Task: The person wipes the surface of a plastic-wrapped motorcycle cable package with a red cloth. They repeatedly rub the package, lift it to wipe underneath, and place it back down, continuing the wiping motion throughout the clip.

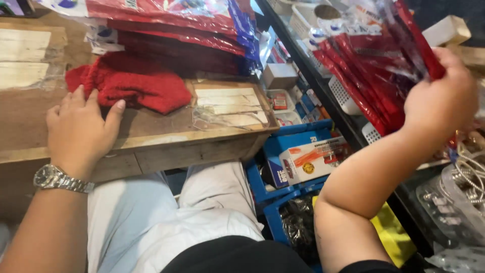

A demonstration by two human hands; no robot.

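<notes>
At bench (151,139) edge, left hand (81,131) flat, empty beside red cloth (134,83); right hand (439,101) pinching fanned red packets (369,76), loose grip risks spill

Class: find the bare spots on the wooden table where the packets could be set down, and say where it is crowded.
Bare wood lies on the worn wooden table between the left hand and the taped paper patch, below the red fluffy cloth. The back is crowded with stacked red plastic packets; the right hand holds a bunch of red packets.
</notes>
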